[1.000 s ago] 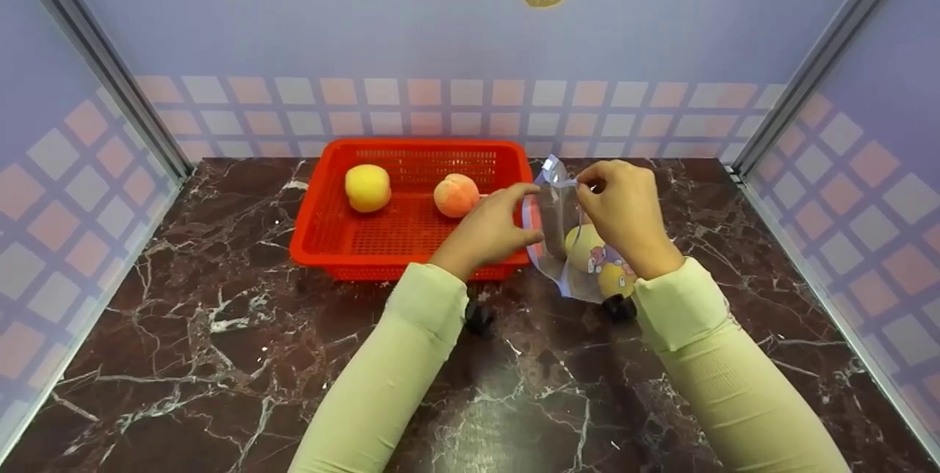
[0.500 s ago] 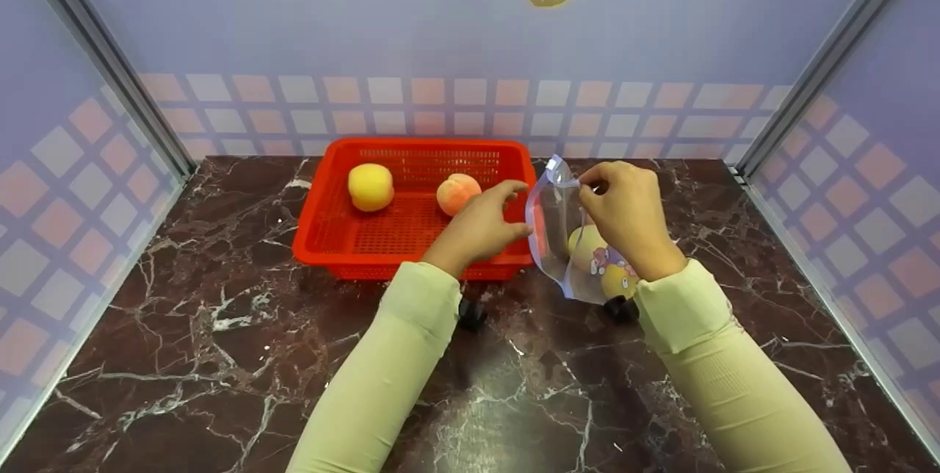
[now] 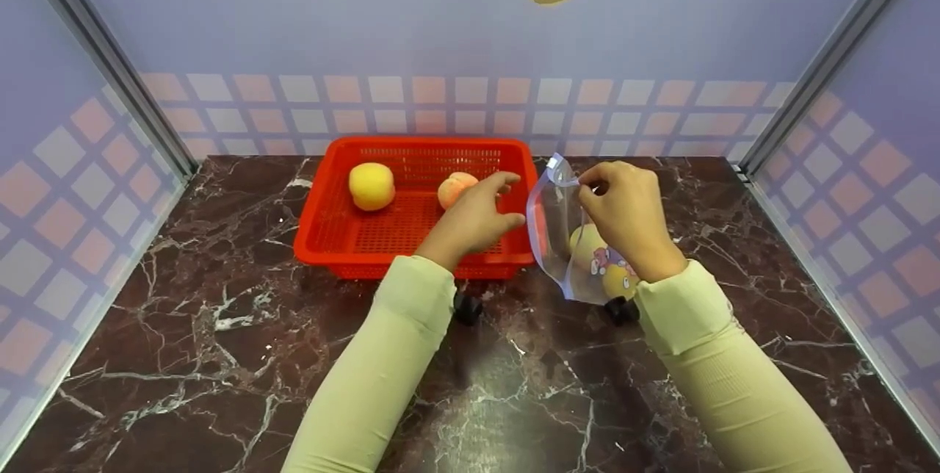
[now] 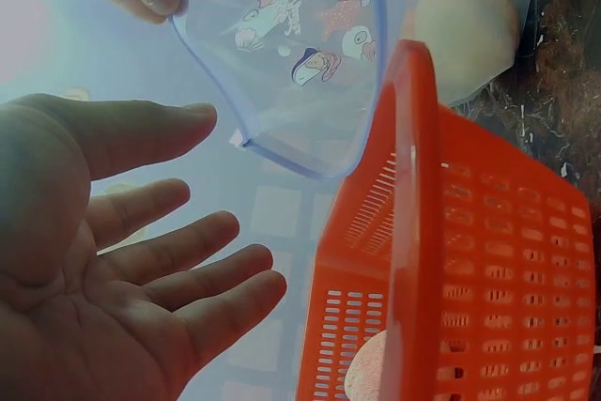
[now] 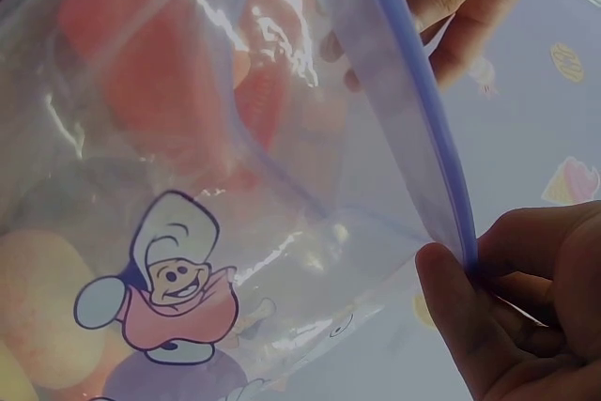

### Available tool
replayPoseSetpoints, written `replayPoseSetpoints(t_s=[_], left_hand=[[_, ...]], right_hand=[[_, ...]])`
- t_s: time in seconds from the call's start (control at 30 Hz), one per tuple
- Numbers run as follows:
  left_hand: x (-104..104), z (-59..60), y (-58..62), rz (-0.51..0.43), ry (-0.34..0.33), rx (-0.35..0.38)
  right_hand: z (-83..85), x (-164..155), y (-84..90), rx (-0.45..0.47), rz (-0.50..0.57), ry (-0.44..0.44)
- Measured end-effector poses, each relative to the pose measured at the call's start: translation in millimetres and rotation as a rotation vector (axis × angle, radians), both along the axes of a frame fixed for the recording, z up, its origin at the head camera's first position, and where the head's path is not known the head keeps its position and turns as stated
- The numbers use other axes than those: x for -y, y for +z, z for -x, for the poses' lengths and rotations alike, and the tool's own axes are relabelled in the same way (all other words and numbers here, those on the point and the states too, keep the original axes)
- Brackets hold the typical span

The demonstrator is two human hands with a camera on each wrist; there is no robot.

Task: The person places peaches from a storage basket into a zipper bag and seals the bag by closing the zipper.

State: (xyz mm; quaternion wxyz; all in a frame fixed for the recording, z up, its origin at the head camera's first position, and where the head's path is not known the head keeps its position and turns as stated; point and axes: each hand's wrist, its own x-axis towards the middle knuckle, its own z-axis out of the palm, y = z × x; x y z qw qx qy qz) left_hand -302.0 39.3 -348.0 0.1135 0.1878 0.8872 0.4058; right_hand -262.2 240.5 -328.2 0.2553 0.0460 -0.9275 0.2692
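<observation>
My right hand (image 3: pixel 624 205) pinches the rim of a clear zip bag (image 3: pixel 554 219) with a lilac edge and cartoon prints. The bag's mouth gapes toward the left, and pale yellow and orange round fruit (image 5: pixel 47 298) shows through its film. My left hand (image 3: pixel 474 216) hovers over the right part of a red plastic basket (image 3: pixel 411 260), fingers spread and nothing held. In the left wrist view its palm (image 4: pixel 84 326) is apart from the bag. Inside the basket a peach (image 3: pixel 454 188) lies partly hidden behind the left hand, and a yellow apple-like fruit (image 3: pixel 371 186) sits farther left.
The basket stands near the back wall (image 3: pixel 440 40) on a dark marbled tabletop (image 3: pixel 220 355). Patterned side panels (image 3: pixel 866 186) close in the left and right. The bag is close beside the basket's right wall.
My left hand has drawn back from the bag's rim, leftward over the basket. The right hand keeps its pinch on the bag, nearly still. The fruit in the basket has not moved.
</observation>
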Motion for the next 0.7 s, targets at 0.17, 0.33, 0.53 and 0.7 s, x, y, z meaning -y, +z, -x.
replayPoseSetpoints(t_s=[0.17, 0.33, 0.53, 0.7], left_hand=[[3.1, 4.1, 1.8, -0.004, 0.004, 0.006], [5.6, 8.4, 4.9, 0.001, 0.021, 0.020], [8.6, 11.3, 8.5, 0.015, 0.049, 0.023], [11.2, 16.4, 10.3, 0.034, 0.069, 0.014]], right_hand=[[0.2, -0.3, -0.7, -0.007, -0.001, 0.002], [0.2, -0.4, -0.6, -0.008, 0.002, 0.006], [-1.2, 0.3, -1.3, -0.013, 0.008, 0.009], [-1.6, 0.7, -0.9, -0.019, 0.006, 0.010]])
